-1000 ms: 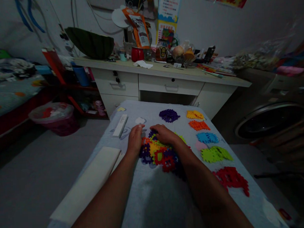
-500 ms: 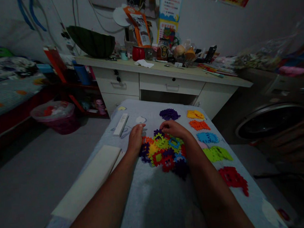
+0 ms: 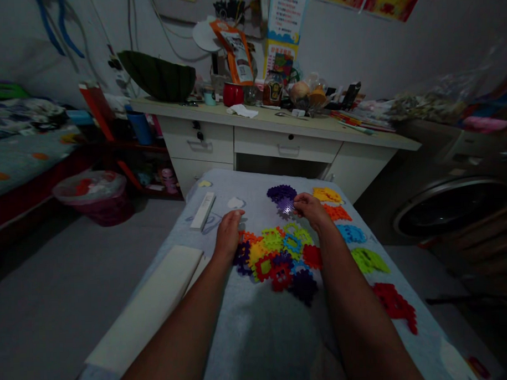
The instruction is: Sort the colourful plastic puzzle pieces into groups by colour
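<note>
Pinched in the fingers of my right hand (image 3: 309, 208) is a purple building block (image 3: 286, 206), a flat piece with toothed edges. It is held just in front of the purple pile (image 3: 279, 192). My left hand (image 3: 230, 228) rests at the left edge of a mixed heap of toothed blocks (image 3: 276, 255), fingers extended and holding nothing. Red, yellow, green, blue, orange and purple pieces lie jumbled in that heap. Along the right side are sorted piles: yellow (image 3: 327, 195), orange (image 3: 337, 212), blue (image 3: 351, 233), green (image 3: 369, 261) and red (image 3: 394, 307).
A cloth covers the table (image 3: 250, 323). On its left lie a narrow white box (image 3: 203, 211) and a long white board (image 3: 149, 304). Behind stands a cluttered white desk (image 3: 285, 139). A washing machine (image 3: 436, 189) is at the right, a pink bin (image 3: 96, 198) at the left.
My right hand has moved right and slightly away from me, lifting a purple block from the heap to the purple pile. My left hand stays beside the heap. The view has shifted slightly.
</note>
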Action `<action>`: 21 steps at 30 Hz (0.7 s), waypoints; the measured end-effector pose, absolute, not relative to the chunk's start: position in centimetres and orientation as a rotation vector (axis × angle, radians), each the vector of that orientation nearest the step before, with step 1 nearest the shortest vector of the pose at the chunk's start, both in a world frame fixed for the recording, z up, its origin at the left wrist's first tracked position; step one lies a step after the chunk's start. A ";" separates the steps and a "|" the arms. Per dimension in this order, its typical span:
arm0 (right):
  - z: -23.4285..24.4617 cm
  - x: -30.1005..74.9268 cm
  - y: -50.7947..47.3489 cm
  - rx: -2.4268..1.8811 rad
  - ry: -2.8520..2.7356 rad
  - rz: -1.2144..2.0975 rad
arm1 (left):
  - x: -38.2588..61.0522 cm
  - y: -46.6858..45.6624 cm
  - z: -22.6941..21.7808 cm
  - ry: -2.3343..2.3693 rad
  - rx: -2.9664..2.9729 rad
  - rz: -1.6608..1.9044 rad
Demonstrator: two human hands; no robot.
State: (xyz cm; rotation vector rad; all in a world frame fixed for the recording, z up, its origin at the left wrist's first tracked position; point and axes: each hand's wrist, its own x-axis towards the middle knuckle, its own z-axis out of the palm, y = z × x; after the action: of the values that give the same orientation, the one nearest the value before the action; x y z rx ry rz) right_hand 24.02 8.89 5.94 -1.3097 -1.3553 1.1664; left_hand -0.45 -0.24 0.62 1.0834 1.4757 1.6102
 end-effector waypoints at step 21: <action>5.2 20.2 16.1 -1.482 -0.875 0.974 | -0.4 -0.2 1.1 1.466 1.064 1.597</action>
State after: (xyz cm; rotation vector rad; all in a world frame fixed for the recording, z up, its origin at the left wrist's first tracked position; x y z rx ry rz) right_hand 20.20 16.14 5.19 -1.4819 -0.8750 0.9744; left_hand -0.41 -0.17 1.05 1.0643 1.4659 1.5968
